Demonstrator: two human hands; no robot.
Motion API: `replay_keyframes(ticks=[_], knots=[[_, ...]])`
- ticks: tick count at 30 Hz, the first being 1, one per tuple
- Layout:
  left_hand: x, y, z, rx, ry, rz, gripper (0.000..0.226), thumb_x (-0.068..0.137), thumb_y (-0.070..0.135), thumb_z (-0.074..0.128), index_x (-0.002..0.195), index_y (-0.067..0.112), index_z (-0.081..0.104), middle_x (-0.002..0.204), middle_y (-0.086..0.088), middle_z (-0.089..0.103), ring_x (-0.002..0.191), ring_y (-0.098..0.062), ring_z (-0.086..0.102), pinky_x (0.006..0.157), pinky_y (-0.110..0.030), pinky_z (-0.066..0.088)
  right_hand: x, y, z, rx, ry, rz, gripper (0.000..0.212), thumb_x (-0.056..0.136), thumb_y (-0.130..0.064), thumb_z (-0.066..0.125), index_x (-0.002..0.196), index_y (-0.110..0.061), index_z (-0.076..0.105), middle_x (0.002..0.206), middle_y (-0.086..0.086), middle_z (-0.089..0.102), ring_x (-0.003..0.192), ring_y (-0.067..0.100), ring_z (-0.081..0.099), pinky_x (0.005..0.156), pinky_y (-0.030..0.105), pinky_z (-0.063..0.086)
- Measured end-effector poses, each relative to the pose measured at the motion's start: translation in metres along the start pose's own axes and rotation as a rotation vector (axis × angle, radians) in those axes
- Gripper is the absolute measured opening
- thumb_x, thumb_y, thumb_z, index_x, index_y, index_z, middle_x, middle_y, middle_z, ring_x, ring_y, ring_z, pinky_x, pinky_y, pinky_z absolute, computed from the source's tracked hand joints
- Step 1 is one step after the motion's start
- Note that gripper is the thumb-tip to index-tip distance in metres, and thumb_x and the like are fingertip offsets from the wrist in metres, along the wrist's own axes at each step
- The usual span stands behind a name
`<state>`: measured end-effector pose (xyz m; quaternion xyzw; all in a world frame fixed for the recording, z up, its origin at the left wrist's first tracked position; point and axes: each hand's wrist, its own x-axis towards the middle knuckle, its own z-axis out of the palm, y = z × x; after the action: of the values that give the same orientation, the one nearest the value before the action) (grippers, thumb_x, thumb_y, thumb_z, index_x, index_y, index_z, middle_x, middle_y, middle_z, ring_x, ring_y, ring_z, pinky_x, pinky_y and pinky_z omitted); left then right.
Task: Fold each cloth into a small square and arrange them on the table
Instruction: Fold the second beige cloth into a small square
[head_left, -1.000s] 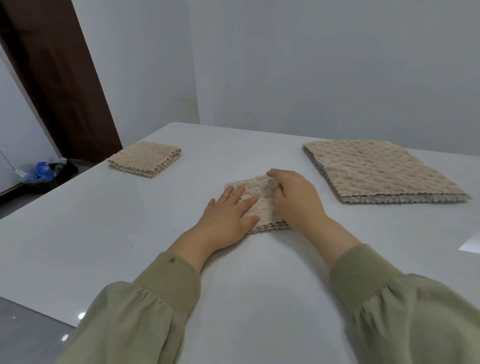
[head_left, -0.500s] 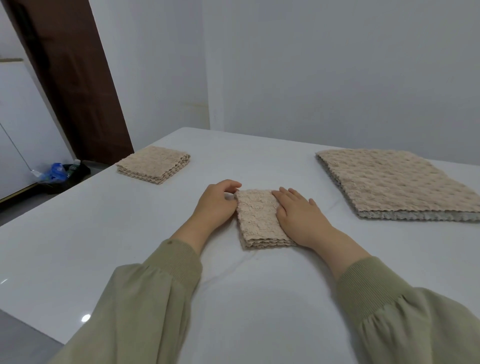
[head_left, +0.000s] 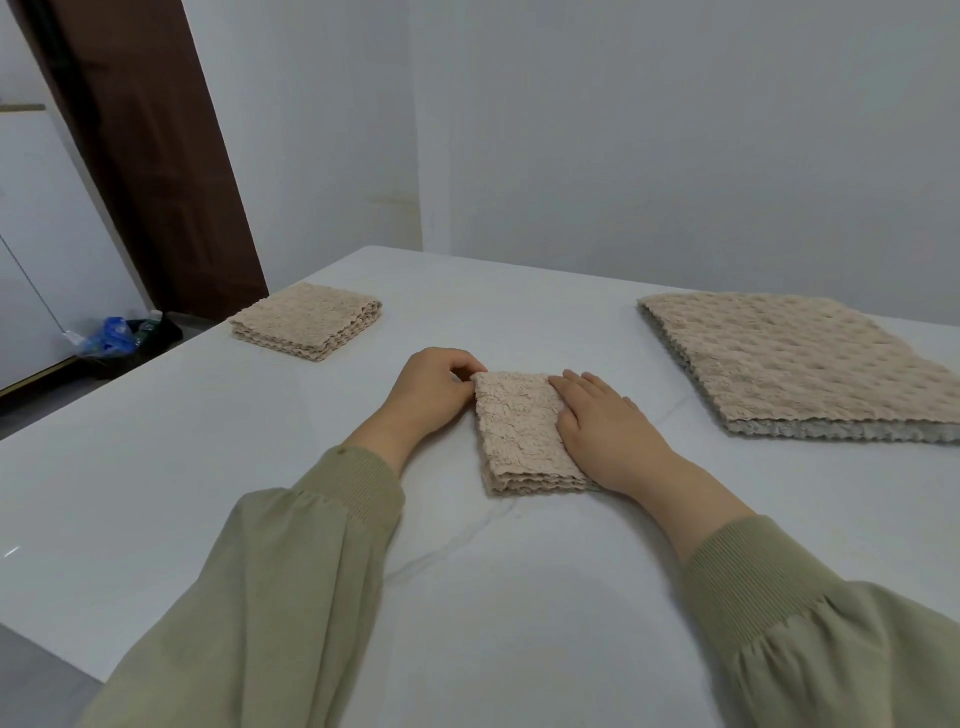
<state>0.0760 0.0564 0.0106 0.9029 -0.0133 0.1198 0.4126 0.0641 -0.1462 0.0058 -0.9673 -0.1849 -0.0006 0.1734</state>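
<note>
Left hand (head_left: 434, 392) pinches the far corner of the folded cloth (head_left: 514, 431); right hand (head_left: 602, 426), fingers straight, presses it flat

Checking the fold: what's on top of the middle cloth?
Right hand lies flat on the cloth, right side; left hand pinches its far-left corner. The right edge is hidden.

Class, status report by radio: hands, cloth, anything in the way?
Left hand pinches cloth at far left corner; right hand flat on its right edge. Nothing in the way: folded stack far left, unfolded pile right.
</note>
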Motion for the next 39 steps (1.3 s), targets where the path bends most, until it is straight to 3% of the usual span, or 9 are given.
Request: replay_keyframes(ticks=[4, 10, 15, 18, 21, 24, 26, 36, 39], knots=[[0.005, -0.003, -0.003, 0.078, 0.04, -0.017, 0.02, 0.08, 0.002, 0.062, 0.073, 0.018, 0.072, 0.074, 0.007, 0.066, 0.073, -0.004, 0.056, 0.062, -0.008, 0.037, 0.001, 0.0, 0.001, 0.002, -0.003, 0.009, 0.048, 0.1, -0.026, 0.023, 0.147, -0.025, 0.023, 0.157, -0.005, 0.018, 0.145, 0.013, 0.01, 0.118, 0.044, 0.011], [0.008, -0.005, 0.001, 0.179, 0.045, -0.093, 0.026, 0.08, 0.004, 0.06, 0.066, 0.025, 0.066, 0.077, 0.006, 0.065, 0.086, -0.016, 0.059, 0.08, -0.03, 0.049, 0.001, 0.0, 0.001, 0.002, -0.012, 0.004, 0.048, 0.099, -0.026, 0.023, 0.147, -0.025, 0.023, 0.157, -0.004, 0.017, 0.145, 0.013, 0.009, 0.117, 0.046, 0.011], [-0.006, -0.004, 0.001, 0.053, 0.137, -0.08, 0.021, 0.091, 0.008, 0.054, 0.098, 0.017, 0.072, 0.107, 0.002, 0.067, 0.108, -0.014, 0.056, 0.088, -0.022, 0.038, 0.0, -0.001, 0.001, 0.004, -0.006, 0.013, 0.049, 0.099, -0.025, 0.023, 0.148, -0.025, 0.022, 0.157, -0.005, 0.017, 0.145, 0.013, 0.009, 0.118, 0.045, 0.01], [-0.024, 0.013, 0.003, 0.007, 0.219, 0.066, 0.031, 0.096, 0.01, 0.044, 0.119, 0.019, 0.063, 0.125, 0.003, 0.059, 0.126, -0.013, 0.041, 0.1, -0.018, 0.027, 0.0, -0.001, 0.001, -0.003, 0.005, 0.006, 0.049, 0.099, -0.025, 0.023, 0.148, -0.024, 0.022, 0.157, -0.004, 0.017, 0.145, 0.014, 0.01, 0.117, 0.046, 0.011], [-0.039, 0.034, 0.016, 0.177, 0.015, 0.149, 0.04, 0.1, 0.019, 0.037, 0.139, 0.016, 0.044, 0.144, -0.002, 0.043, 0.138, -0.015, 0.025, 0.111, -0.025, 0.019, 0.001, 0.0, 0.003, -0.017, 0.015, 0.002, 0.049, 0.098, -0.025, 0.023, 0.148, -0.023, 0.023, 0.157, -0.004, 0.018, 0.145, 0.014, 0.012, 0.117, 0.046, 0.013], [-0.048, 0.032, 0.027, 0.549, -0.359, 0.027, 0.055, 0.102, 0.035, 0.022, 0.151, 0.015, 0.007, 0.159, 0.0, 0.001, 0.146, -0.018, -0.003, 0.117, -0.043, 0.007, 0.002, 0.001, 0.003, -0.032, -0.009, 0.01, 0.05, 0.098, -0.026, 0.023, 0.148, -0.023, 0.021, 0.157, -0.004, 0.016, 0.145, 0.014, 0.01, 0.117, 0.046, 0.011], [-0.048, 0.027, 0.025, 0.604, -0.426, -0.014, 0.058, 0.101, 0.04, 0.018, 0.151, 0.018, -0.002, 0.159, 0.004, -0.009, 0.145, -0.015, -0.01, 0.117, -0.045, 0.002, 0.003, 0.001, 0.002, -0.041, -0.041, 0.024, 0.051, 0.098, -0.026, 0.023, 0.149, -0.022, 0.019, 0.158, -0.004, 0.015, 0.145, 0.013, 0.009, 0.117, 0.046, 0.01], [-0.066, 0.021, 0.021, 0.587, -0.268, 0.049, 0.055, 0.101, 0.043, 0.018, 0.151, 0.024, 0.005, 0.159, 0.006, -0.002, 0.146, -0.017, -0.003, 0.117, -0.043, 0.002, -0.024, 0.016, -0.001, -0.09, 0.03, 0.122, 0.053, 0.098, -0.03, 0.019, 0.15, -0.017, 0.017, 0.158, 0.0, 0.016, 0.145, 0.019, 0.012, 0.116, 0.05, 0.005], [-0.07, 0.021, 0.019, 0.514, -0.196, 0.038, 0.056, 0.1, 0.044, 0.024, 0.151, 0.023, 0.012, 0.159, 0.002, 0.006, 0.146, -0.02, 0.003, 0.118, -0.045, 0.006, -0.035, 0.018, -0.002, -0.025, 0.144, 0.124, 0.052, 0.1, -0.034, 0.022, 0.148, -0.014, 0.022, 0.158, 0.005, 0.016, 0.145, 0.019, 0.011, 0.116, 0.048, 0.005]])
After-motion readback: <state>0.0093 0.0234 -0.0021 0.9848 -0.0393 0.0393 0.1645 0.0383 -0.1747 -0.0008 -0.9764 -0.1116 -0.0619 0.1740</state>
